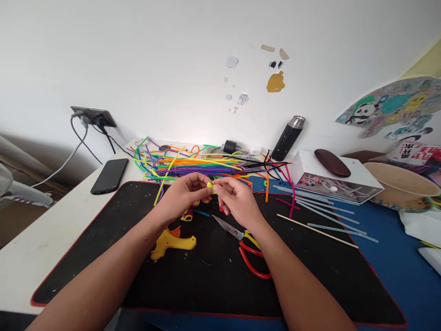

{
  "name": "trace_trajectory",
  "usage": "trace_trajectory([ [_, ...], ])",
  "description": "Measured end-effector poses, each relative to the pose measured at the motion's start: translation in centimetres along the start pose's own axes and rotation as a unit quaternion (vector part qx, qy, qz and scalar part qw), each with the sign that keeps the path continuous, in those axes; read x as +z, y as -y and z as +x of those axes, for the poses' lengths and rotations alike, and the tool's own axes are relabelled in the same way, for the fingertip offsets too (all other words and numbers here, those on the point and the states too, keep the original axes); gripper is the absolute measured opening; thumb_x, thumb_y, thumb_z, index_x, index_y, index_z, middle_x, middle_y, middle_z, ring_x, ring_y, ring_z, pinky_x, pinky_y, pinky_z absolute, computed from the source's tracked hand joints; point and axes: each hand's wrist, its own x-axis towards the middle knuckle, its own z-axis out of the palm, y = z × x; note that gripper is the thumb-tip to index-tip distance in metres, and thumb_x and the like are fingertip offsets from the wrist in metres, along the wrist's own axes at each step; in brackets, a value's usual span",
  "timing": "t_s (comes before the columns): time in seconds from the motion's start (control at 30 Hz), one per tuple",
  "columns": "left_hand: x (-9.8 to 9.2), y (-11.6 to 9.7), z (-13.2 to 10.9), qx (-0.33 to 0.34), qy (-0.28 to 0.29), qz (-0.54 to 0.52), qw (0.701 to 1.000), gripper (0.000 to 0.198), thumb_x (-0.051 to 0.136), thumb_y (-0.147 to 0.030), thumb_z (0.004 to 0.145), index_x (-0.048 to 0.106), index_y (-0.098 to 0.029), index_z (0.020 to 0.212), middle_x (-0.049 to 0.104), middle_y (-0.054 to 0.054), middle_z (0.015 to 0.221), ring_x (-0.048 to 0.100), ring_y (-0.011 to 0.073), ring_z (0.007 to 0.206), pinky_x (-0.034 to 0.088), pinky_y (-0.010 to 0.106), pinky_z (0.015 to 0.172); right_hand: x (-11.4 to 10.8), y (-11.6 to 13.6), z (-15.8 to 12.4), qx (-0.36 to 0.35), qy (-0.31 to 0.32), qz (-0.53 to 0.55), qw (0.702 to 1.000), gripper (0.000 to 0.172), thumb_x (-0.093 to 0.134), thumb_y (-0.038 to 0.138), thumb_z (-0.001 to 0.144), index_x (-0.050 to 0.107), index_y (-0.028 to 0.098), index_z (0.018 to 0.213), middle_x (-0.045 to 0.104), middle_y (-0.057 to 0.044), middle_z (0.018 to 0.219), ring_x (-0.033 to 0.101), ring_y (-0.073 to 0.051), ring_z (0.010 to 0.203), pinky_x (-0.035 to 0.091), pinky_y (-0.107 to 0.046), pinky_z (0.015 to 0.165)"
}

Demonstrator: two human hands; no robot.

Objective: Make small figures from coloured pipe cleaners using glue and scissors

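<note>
Both hands meet above the upper middle of the black mat [213, 285]. My left hand [191, 193] pinches a small yellow coiled piece [210, 185] between thumb and fingers. From the other side, my right hand [234, 195] closes its thumb and fingers on the same yellow piece. Just below the fingers lie scissors [232, 228] with red and yellow handles, their blades pointing up and left. A yellow glue gun [175, 243] rests below my left hand. Small red and yellow rolled pieces [187, 215] are partly hidden beside that hand.
Colourful pipe cleaners [193, 165] are heaped along the wall. At the right are glue sticks [334, 214], a wooden stick [317, 231], a white box [344, 179] and a beige bowl [403, 179]. A black flask [288, 138] stands behind; a phone [109, 176] lies left.
</note>
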Motion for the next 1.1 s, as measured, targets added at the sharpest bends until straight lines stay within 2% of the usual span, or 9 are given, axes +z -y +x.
trace_trajectory([
  [0.17,-0.1,-0.1,0.0,0.000,-0.017,-0.004,1.000,0.039,0.090,-0.046,0.072,0.069,-0.018,0.090,0.073,0.001,0.085,0.071,0.0179,0.079,0.059,0.034,0.081,0.0,0.0,0.0,-0.001,0.002,-0.008,1.000,0.030,0.071,0.047,0.092,0.066,0.021,0.106,0.060,0.007,0.062,0.048,-0.008,0.040,0.036,-0.023,0.042],
  [0.4,-0.2,0.3,0.2,-0.057,-0.006,-0.062,0.996,0.043,0.094,-0.046,0.066,0.071,-0.018,0.088,0.074,0.001,0.080,0.072,0.0177,0.072,0.060,0.032,0.074,-0.1,0.0,0.1,-0.013,-0.005,-0.009,1.000,0.025,0.071,0.045,0.093,0.064,0.022,0.098,0.059,0.007,0.062,0.049,-0.009,0.040,0.037,-0.022,0.042],
  [0.53,-0.3,0.4,0.2,-0.070,-0.019,-0.086,0.994,0.043,0.096,-0.044,0.063,0.071,-0.018,0.086,0.073,0.001,0.079,0.072,0.0164,0.069,0.058,0.029,0.070,0.1,0.0,-0.2,-0.036,-0.006,-0.043,0.998,0.023,0.069,0.045,0.096,0.065,0.023,0.097,0.059,0.006,0.062,0.049,-0.009,0.042,0.037,-0.023,0.043],
  [0.63,-0.2,0.2,0.1,-0.056,-0.033,-0.073,0.995,0.043,0.095,-0.045,0.065,0.070,-0.018,0.087,0.073,0.001,0.077,0.071,0.0167,0.069,0.058,0.029,0.069,0.2,0.1,-0.4,-0.043,0.008,-0.056,0.997,0.024,0.068,0.048,0.097,0.065,0.023,0.098,0.059,0.005,0.064,0.049,-0.010,0.044,0.038,-0.023,0.044],
  [0.8,0.2,-0.5,-0.2,-0.034,-0.043,-0.029,0.998,0.040,0.092,-0.046,0.068,0.068,-0.019,0.086,0.072,0.001,0.078,0.072,0.0181,0.071,0.060,0.032,0.072,0.2,0.3,-0.3,-0.015,0.009,-0.012,1.000,0.032,0.065,0.055,0.097,0.064,0.022,0.094,0.057,0.006,0.061,0.048,-0.009,0.042,0.036,-0.023,0.042],
  [0.93,0.3,-0.6,-0.3,-0.025,-0.039,-0.018,0.999,0.038,0.090,-0.046,0.070,0.068,-0.019,0.085,0.070,0.000,0.079,0.071,0.0175,0.072,0.060,0.033,0.074,0.2,0.2,-0.2,0.002,0.014,0.005,1.000,0.032,0.068,0.053,0.095,0.063,0.022,0.094,0.058,0.006,0.060,0.047,-0.008,0.041,0.032,-0.021,0.040],
  [1.1,0.3,-0.3,-0.3,-0.015,-0.040,-0.015,0.999,0.038,0.088,-0.046,0.071,0.067,-0.019,0.088,0.071,0.000,0.078,0.071,0.0173,0.072,0.060,0.032,0.074,0.6,0.1,-0.3,0.003,0.026,0.007,1.000,0.028,0.070,0.049,0.093,0.058,0.023,0.096,0.058,0.008,0.062,0.047,-0.008,0.040,0.034,-0.021,0.041],
])
